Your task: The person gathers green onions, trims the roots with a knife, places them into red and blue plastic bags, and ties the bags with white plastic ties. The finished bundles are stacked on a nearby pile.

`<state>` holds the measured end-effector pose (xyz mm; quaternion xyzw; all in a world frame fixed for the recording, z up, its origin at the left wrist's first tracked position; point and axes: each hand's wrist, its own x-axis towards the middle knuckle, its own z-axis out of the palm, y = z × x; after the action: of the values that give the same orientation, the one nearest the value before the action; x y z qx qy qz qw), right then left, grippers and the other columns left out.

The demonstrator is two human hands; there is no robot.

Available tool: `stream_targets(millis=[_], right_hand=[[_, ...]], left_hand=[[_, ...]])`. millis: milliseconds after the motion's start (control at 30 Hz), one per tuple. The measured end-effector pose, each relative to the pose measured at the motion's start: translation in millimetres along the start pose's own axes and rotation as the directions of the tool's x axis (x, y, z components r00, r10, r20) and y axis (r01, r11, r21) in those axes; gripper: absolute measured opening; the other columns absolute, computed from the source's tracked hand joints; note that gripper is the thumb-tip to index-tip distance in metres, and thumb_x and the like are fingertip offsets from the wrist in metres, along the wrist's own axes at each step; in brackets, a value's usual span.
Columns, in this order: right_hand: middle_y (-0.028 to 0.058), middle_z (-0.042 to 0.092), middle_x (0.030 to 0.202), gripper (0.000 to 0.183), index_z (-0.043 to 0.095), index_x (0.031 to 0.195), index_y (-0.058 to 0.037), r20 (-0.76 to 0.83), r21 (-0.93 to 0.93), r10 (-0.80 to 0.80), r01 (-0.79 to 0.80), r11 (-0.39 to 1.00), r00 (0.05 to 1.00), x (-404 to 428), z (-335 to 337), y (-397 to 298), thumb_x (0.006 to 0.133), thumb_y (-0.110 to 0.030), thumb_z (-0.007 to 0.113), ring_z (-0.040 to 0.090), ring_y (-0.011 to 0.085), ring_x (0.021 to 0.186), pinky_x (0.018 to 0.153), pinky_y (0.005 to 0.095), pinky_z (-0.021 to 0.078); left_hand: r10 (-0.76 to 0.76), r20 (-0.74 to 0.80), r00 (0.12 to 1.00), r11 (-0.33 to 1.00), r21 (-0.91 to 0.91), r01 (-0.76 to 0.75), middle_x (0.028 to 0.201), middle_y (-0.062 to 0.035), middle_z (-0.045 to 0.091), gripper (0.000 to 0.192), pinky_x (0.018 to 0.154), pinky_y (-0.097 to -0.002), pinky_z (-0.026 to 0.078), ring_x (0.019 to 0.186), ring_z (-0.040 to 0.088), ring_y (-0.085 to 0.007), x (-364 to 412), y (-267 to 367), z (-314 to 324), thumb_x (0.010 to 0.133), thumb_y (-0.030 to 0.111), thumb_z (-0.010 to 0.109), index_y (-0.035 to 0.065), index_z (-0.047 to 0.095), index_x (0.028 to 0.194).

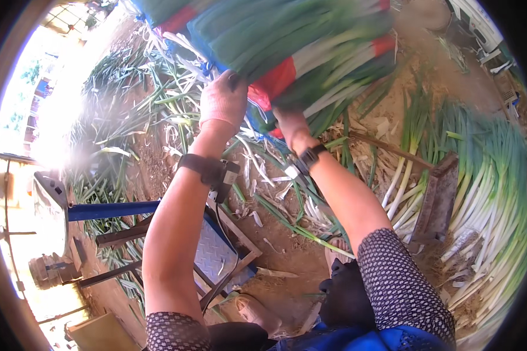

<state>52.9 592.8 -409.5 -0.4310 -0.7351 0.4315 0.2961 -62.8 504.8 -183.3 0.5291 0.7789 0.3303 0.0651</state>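
A large bundle of green onions (254,39) fills the top of the view, blurred by motion and wrapped in plastic with red bands (274,81) and blue edges. My left hand (224,101), in a pale knit glove, is closed on the wrapping's near left edge, beside a blue tie (207,68). Lower on the same edge, my right hand (292,125) holds the near corner of the bundle; its fingers are blurred and partly hidden. Both arms reach forward, with a dark band on each wrist.
Long green onions (487,188) lie piled at the right by a rusty metal bar (437,197). More loose onions (114,118) cover the ground at the left. A platform scale (215,250) with a blue post (114,210) stands at the lower left, close to my feet.
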Motion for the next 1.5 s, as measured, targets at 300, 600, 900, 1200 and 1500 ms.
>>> stream_targets(millis=[300,600,900,1200,1500], right_hand=[[0.0212,0.071,0.106,0.032,0.064,0.102,0.0052,-0.140,-0.143,0.050,-0.070,0.987,0.989,53,4,-10,0.095,-0.023,0.053,0.065,0.0386,0.104,0.092,0.0421,0.0500],[0.0267,0.068,0.104,0.053,0.054,0.118,0.0074,0.397,0.213,0.319,-0.424,0.881,0.861,-36,-40,-22,0.092,-0.038,0.061,0.068,0.0346,0.097,0.078,0.0445,0.0521],[0.0226,0.065,0.118,0.050,0.065,0.111,-0.0006,0.492,-0.534,0.359,-0.051,0.844,0.793,-194,-254,-58,0.089,-0.045,0.058,0.062,0.0374,0.108,0.089,0.0431,0.0493],[0.0252,0.056,0.136,0.055,0.050,0.135,0.0048,0.225,0.053,0.488,-0.511,0.858,0.843,-249,-401,-67,0.099,-0.036,0.056,0.059,0.0367,0.120,0.099,0.0428,0.0505],[0.0308,0.039,0.148,0.085,0.028,0.146,0.0120,0.445,0.456,0.249,-0.457,0.763,0.860,-66,-176,-195,0.097,-0.051,0.056,0.049,0.0385,0.130,0.104,0.0453,0.0471]], left_hand=[[-0.076,-0.018,0.997,0.996,0.044,0.077,0.102,-0.0243,0.067,0.034,0.084,-0.0511,0.049,0.099,0.062,-0.0447,-3,18,24,0.094,0.036,0.053,0.0071,0.067,0.106],[-0.261,0.025,0.965,0.952,0.170,0.253,0.106,-0.0206,0.068,0.035,0.087,-0.0489,0.049,0.102,0.063,-0.0418,-25,7,-17,0.094,0.039,0.055,0.0088,0.067,0.109],[-0.174,0.361,0.916,0.981,-0.016,0.193,0.094,-0.0180,0.072,0.039,0.082,-0.0391,0.053,0.085,0.069,-0.0292,-179,44,-95,0.092,0.038,0.064,0.0046,0.069,0.111],[-0.127,0.458,0.880,0.974,-0.110,0.197,0.100,-0.0169,0.071,0.030,0.083,-0.0384,0.054,0.091,0.069,-0.0295,-404,129,-217,0.090,0.026,0.068,0.0039,0.068,0.110],[-0.155,0.112,0.982,0.936,0.335,0.109,0.114,-0.0133,0.066,0.024,0.097,-0.0478,0.047,0.117,0.056,-0.0401,-649,110,-248,0.074,0.017,0.069,0.0119,0.068,0.098]])
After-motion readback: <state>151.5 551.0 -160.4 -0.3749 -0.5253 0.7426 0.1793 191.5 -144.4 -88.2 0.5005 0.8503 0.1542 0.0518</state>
